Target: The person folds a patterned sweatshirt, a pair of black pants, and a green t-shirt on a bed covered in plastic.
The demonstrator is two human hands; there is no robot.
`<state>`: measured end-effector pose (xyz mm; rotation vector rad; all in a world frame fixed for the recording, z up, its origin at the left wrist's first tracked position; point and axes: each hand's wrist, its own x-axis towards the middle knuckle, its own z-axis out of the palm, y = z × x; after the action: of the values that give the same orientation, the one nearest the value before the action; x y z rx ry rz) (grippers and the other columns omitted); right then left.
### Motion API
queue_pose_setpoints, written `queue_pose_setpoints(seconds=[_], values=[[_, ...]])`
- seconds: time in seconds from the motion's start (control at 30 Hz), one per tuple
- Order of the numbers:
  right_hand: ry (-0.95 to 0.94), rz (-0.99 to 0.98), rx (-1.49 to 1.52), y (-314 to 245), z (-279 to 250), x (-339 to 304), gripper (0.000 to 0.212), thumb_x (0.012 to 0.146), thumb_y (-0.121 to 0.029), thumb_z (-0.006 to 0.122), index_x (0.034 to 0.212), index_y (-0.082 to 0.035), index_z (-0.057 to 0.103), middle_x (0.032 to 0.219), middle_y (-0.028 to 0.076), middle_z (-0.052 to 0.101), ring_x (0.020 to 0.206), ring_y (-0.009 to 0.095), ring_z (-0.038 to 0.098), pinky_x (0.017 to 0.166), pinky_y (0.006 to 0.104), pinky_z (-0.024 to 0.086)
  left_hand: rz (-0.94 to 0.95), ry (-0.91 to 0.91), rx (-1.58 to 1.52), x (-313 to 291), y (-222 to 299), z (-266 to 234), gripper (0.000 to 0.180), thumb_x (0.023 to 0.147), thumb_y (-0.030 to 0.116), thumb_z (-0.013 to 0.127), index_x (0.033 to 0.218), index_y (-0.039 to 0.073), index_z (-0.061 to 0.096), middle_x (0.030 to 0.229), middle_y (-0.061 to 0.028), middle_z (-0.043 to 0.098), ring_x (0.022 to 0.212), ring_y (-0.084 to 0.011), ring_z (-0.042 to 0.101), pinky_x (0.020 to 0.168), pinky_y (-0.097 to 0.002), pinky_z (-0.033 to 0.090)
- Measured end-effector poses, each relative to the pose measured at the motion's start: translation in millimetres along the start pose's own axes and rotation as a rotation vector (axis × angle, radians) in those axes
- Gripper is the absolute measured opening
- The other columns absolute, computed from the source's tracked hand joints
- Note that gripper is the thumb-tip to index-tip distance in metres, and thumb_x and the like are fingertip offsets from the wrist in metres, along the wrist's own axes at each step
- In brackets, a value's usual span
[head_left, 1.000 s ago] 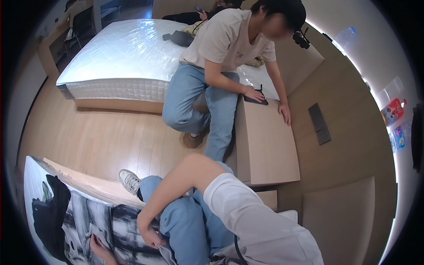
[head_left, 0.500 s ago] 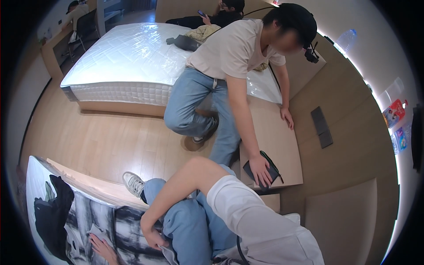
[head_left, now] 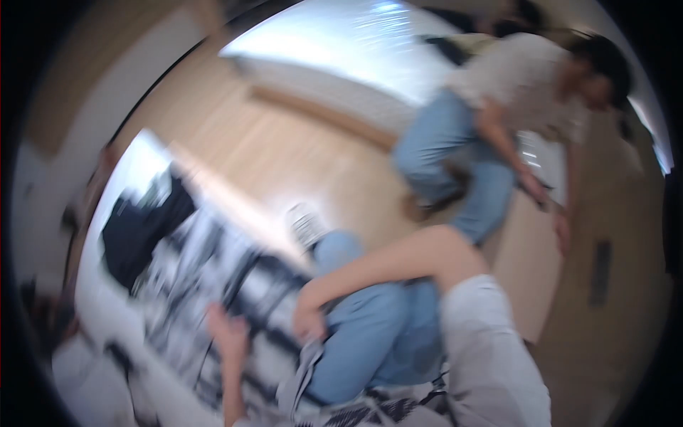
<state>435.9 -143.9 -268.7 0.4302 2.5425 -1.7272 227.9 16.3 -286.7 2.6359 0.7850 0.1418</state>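
Observation:
A black, white and grey tie-dye garment (head_left: 267, 283) lies spread over the bed on my left, beside my legs. My left hand (head_left: 228, 331) is over its near part; motion blur smears the fingers. My right arm reaches across my jeans (head_left: 366, 338). At the garment's right side my right hand (head_left: 311, 324) has its fingers curled on a pale grey edge of cloth (head_left: 302, 370), which hangs down from it. Whether this cloth belongs to the garment, I cannot tell.
A black bundled cloth (head_left: 146, 231) lies on the white mattress (head_left: 96, 277) beyond the garment. Across the wooden floor (head_left: 284, 142) stands a plastic-wrapped mattress (head_left: 334, 43). A person in jeans (head_left: 434, 142) leans over a wooden cabinet (head_left: 530, 263), holding a dark object.
The view has swung left and is blurred. My left hand has come off its flat rest on the garment. The other person has drawn a hand back along the cabinet with the dark object.

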Motion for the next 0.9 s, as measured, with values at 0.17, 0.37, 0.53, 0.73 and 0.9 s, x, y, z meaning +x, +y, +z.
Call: queue_pose_setpoints(seconds=[0.17, 0.37, 0.53, 0.73, 0.9], values=[[0.115, 0.356, 0.063, -31.3, 0.6, -30.0, 0.048, 0.076, -0.025, 0.063, 0.118, -0.002, 0.057, 0.110, 0.024, 0.063, 0.104, 0.039, 0.059, 0.089, 0.0447, 0.046, 0.190, -0.323, -0.103, -162.4, 32.0, -14.0, 0.077, 0.076, 0.028, 0.063, 0.139, -0.006, 0.036, 0.140, -0.0257, 0.041, 0.133, -0.0421, 0.034, 0.111, -0.0495, 0.025], [0.181, 0.376, 0.052, -43.4, -13.1, -15.9, 0.035, 0.084, -0.020, 0.057, 0.114, -0.002, 0.055, 0.101, 0.025, 0.064, 0.096, 0.043, 0.059, 0.083, 0.0494, 0.045, -0.112, -0.302, -0.115, -308.4, -5.5, -39.5, 0.087, 0.066, 0.027, 0.069, 0.140, -0.002, 0.035, 0.143, -0.0227, 0.038, 0.133, -0.0380, 0.036, 0.109, -0.0494, 0.027], [0.120, 0.375, 0.053, -34.6, -10.5, -13.6, 0.029, 0.085, -0.021, 0.058, 0.108, -0.003, 0.060, 0.096, 0.022, 0.066, 0.093, 0.041, 0.061, 0.081, 0.0478, 0.046, -0.181, -0.287, 0.136, -327.8, 4.6, -43.8, 0.085, 0.062, 0.020, 0.073, 0.139, 0.005, 0.040, 0.142, -0.0232, 0.040, 0.133, -0.0380, 0.037, 0.109, -0.0481, 0.028], [0.120, 0.338, 0.046, -38.4, -4.2, -17.0, 0.026, 0.084, -0.021, 0.062, 0.102, -0.002, 0.064, 0.093, 0.022, 0.067, 0.089, 0.040, 0.062, 0.079, 0.0448, 0.047, -0.385, 0.013, 0.125, -346.3, -28.1, -33.2, 0.065, 0.066, -0.002, 0.064, 0.129, 0.005, 0.051, 0.135, -0.0204, 0.048, 0.121, -0.0373, 0.048, 0.102, -0.0425, 0.039], [0.215, 0.369, 0.074, -36.2, -4.5, -21.8, 0.028, 0.083, -0.020, 0.063, 0.101, 0.000, 0.064, 0.093, 0.022, 0.067, 0.088, 0.040, 0.062, 0.078, 0.0444, 0.048, -0.503, -0.131, -0.215, -374.4, -86.5, -77.9, 0.042, 0.070, -0.005, 0.061, 0.111, 0.003, 0.066, 0.101, -0.0176, 0.067, 0.097, -0.0349, 0.063, 0.086, -0.0360, 0.050]])
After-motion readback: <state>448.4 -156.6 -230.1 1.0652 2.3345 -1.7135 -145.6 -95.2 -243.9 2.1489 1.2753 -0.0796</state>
